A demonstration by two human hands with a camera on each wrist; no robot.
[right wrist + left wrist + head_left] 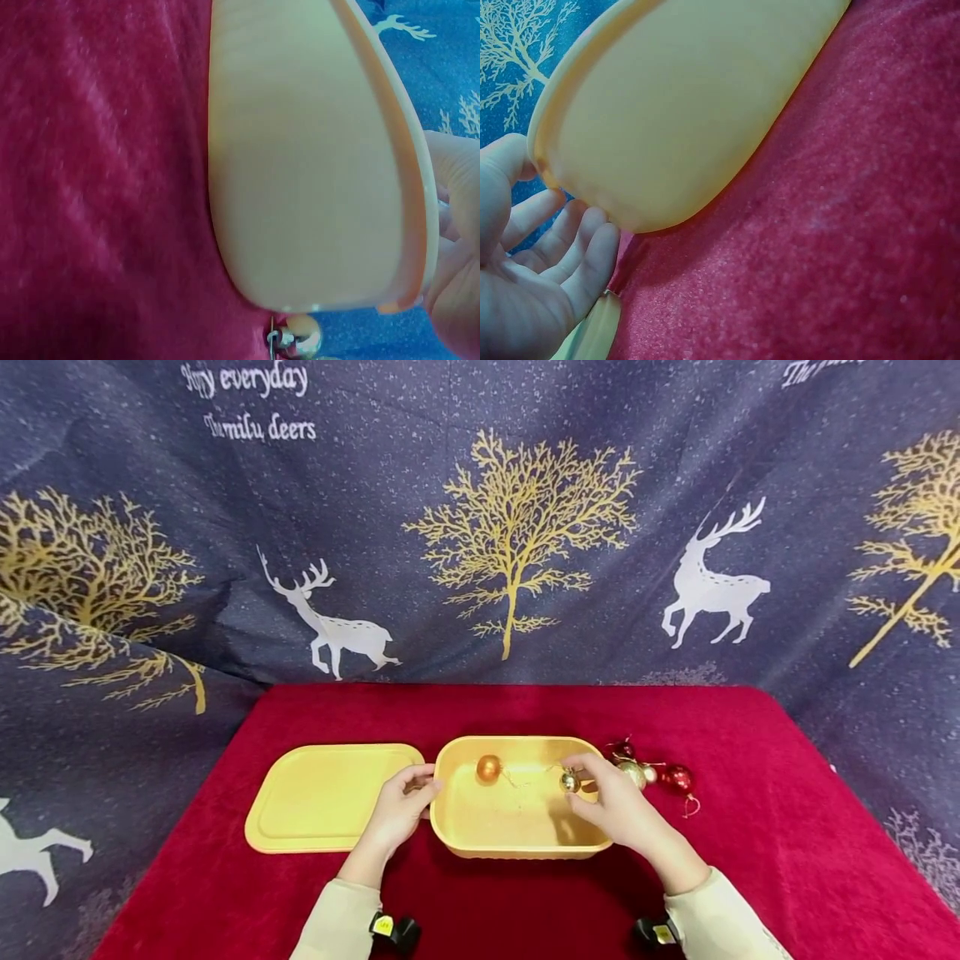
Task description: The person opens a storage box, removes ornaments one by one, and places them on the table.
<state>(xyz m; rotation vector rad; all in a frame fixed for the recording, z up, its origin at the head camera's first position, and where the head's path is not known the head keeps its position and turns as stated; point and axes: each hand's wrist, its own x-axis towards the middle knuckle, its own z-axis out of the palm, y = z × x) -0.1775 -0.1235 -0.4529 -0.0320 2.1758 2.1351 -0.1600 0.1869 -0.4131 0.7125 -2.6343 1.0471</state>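
A yellow plastic box stands uncovered on the table, with an orange Christmas ball lying inside. My left hand holds the box's left end, thumb at the rim and fingers against the outer wall; the left wrist view shows these fingers low on the wall. Over the right part of the box, my right hand pinches a small shiny gold Christmas ball between thumb and fingers. In the right wrist view the box wall hides that ball and most of the right hand.
Left of the box lies its flat yellow lid. Several Christmas balls cluster just right of it, among them a red ball and a pale gold ball. A red cloth covers the table; a dark printed curtain hangs behind.
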